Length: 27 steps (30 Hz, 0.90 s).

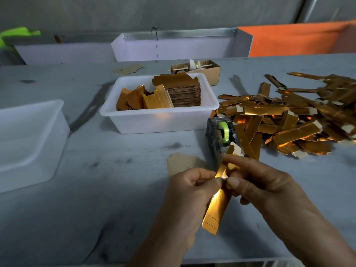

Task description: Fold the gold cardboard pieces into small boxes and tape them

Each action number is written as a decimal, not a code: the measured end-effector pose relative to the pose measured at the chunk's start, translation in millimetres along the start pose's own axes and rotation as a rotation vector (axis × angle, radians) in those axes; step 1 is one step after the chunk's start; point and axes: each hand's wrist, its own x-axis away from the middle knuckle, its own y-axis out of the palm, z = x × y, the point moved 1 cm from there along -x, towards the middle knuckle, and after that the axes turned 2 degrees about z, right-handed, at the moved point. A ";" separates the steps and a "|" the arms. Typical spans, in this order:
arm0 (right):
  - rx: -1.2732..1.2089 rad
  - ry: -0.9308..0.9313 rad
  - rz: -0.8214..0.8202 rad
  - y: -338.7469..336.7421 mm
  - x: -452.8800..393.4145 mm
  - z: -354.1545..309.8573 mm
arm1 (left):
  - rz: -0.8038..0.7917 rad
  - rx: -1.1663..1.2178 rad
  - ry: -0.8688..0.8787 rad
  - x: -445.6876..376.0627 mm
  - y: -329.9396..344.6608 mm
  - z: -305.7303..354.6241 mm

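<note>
A long gold cardboard piece (215, 207) hangs between my two hands above the near part of the grey table (96, 189). My left hand (192, 187) pinches its middle from the left. My right hand (258, 182) pinches it from the right, thumb on the fold, with the piece's upper flap sticking up past my fingers. Just behind my hands stands a dark tape dispenser (219, 137) with a green tape roll (224, 132). A large heap of folded gold pieces (300, 120) lies to the right of it.
A white plastic tub (159, 120) behind the dispenser holds stacked flat gold blanks (183, 91). Another white tub (28, 143) sits at the left. A small brown carton (212, 72) stands behind. A brown cardboard scrap (183, 162) lies by my left hand. White panels line the table's back.
</note>
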 end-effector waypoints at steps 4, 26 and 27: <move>-0.001 0.005 0.037 0.7 -1.3 -0.3 | -0.032 0.025 0.047 3.4 -1.9 1.3; 0.300 0.046 0.111 -4.3 1.3 6.5 | -0.186 -0.058 0.058 5.5 -0.4 -6.7; 0.314 0.057 0.115 -4.2 1.7 5.8 | -0.166 -0.073 0.062 5.5 0.0 -7.4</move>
